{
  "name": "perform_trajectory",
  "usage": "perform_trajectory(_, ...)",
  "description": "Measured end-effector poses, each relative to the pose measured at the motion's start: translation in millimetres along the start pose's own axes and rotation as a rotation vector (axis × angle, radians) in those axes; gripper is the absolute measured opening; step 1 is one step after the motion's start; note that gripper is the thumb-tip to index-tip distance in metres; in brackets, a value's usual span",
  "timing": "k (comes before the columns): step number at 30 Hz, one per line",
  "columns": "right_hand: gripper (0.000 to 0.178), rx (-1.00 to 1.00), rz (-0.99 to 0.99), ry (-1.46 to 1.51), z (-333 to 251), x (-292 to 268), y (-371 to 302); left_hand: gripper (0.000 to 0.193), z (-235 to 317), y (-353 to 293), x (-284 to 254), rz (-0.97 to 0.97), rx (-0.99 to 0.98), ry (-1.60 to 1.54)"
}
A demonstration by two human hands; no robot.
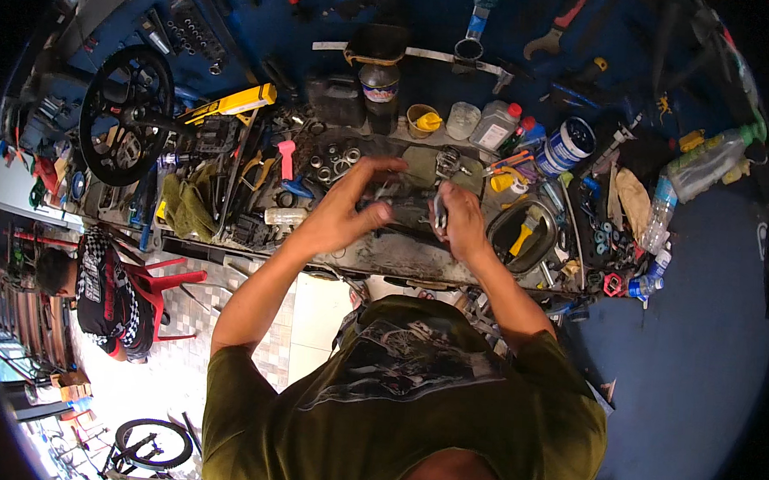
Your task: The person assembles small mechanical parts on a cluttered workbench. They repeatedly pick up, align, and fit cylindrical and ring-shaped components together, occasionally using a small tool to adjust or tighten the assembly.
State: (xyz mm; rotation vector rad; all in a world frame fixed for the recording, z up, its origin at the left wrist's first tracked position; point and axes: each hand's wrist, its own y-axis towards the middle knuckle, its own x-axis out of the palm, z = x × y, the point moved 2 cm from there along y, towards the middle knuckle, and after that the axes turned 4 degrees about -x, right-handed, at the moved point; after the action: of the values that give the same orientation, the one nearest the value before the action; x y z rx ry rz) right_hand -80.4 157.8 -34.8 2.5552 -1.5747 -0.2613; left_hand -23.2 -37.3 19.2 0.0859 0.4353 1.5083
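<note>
Over the workbench (384, 255), my left hand (347, 213) is held with thumb and fingers apart, and nothing shows clearly in it. To its right my right hand (464, 225) is closed around a small silver metal tool (440, 213), whose kind I cannot make out. A blurred dark patch lies between the hands, too smeared to name. Just beyond my right hand sits a small metal mechanical part (448, 163). Several metal rings (341, 163) lie near my left fingers, with a pink-handled tool (286, 158) farther left.
A dark tray (507, 224) with a yellow-handled brush (525, 232) stands right of my right hand. A clear bottle (284, 216) lies near my left wrist. Bottles, a blue tub (566, 147) and a steering wheel (126, 115) line the back. A person (112, 292) sits at left.
</note>
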Motion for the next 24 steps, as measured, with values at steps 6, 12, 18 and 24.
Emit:
perform_trajectory(6,0.050,-0.352,0.044,-0.227,-22.1,6.4,-8.6,0.045,14.7,2.5,-6.2,-0.088,-0.916,-0.111)
perform_trajectory(12,0.045,-0.245,0.024,-0.306,-10.2,-5.1,-9.0,0.055,-1.9,-9.1,0.3,-0.124,-0.168,-0.143)
perform_trajectory(18,0.046,-0.039,-0.036,0.049,-1.6,2.4,-19.6,0.047,10.2,-1.9,-1.5,-0.104,-0.842,-0.266)
perform_trajectory(24,0.047,-0.211,0.003,-0.132,-24.9,7.9,-13.3,0.050,-12.2,-9.7,-7.3,-0.160,-0.583,-0.480)
